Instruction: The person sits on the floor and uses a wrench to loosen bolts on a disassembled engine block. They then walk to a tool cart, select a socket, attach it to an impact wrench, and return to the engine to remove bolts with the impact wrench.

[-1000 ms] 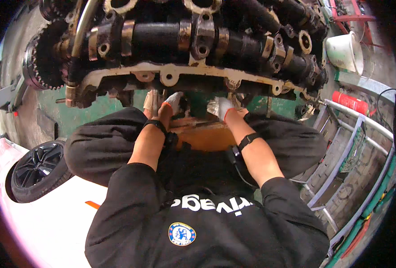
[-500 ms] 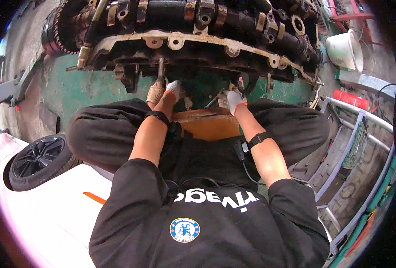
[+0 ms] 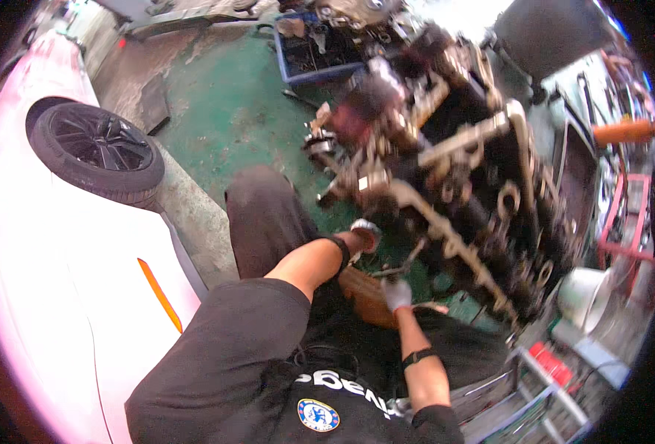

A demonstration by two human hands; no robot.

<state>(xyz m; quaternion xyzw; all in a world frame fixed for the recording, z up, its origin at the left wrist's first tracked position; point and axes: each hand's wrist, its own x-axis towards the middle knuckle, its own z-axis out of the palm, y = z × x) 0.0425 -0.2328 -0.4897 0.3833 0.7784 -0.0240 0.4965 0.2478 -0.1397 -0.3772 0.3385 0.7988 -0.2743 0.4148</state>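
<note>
A dark, greasy engine [image 3: 453,200] with a pale metal flange edge fills the space ahead and to the right. My left hand [image 3: 365,234], in a whitish glove with an orange cuff, is beside its lower near edge; its fingers are hidden and smeared. Closer to me, my right hand [image 3: 397,294], in a similar glove, is closed at a thin metal bar-shaped tool [image 3: 409,259]. Blur hides the tool's ends. Behind both hands lies a brown, box-like block [image 3: 364,296], between my legs.
A white car body [image 3: 68,274] with a black wheel [image 3: 98,152] stands close on my left. At the back is a blue crate [image 3: 320,76] of parts. To the right are a white bucket [image 3: 585,300], a red cylinder [image 3: 551,364] and a metal frame [image 3: 556,399].
My view has swung left, so the engine appears farther right and turned, and more of the car shows. My left hand stays near the engine's edge; my right hand remains closed at the tool.
</note>
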